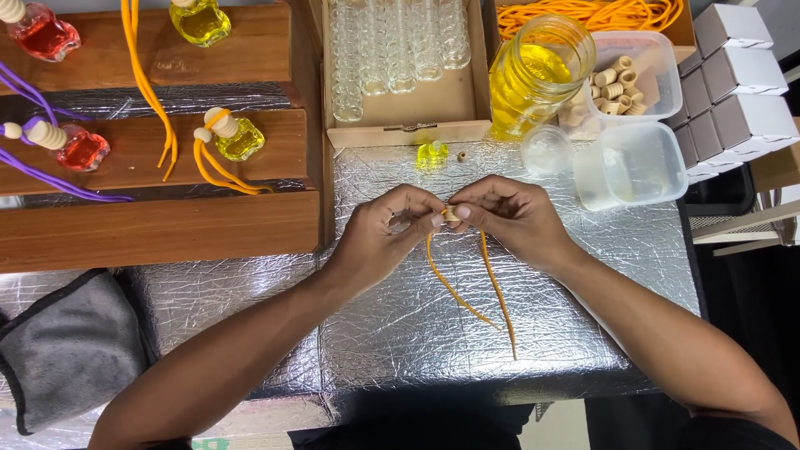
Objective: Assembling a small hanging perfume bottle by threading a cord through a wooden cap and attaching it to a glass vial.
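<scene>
What sits between our fingertips is mostly hidden: we make out only a small pale bead-like piece (450,214), pinched between our left hand (385,235) and right hand (510,218), whose fingers are closed tight around it. Whether the orange cord (487,283) already passes through it, we cannot tell. The cord's two strands hang from the pinch and trail toward us over the foil-covered table (583,333).

Beyond our hands lie a tiny yellow bottle (431,154) and a loose bead (462,156), then a cardboard box of empty glass vials (400,58), cut off at the top. To the right stand a jar of yellow liquid (533,75), a tub of wooden caps (633,75), an empty tub (633,162) and white boxes (737,83).

To the left, wooden steps (167,225) hold finished bottles. A grey cloth (67,346) lies at the near left corner.
</scene>
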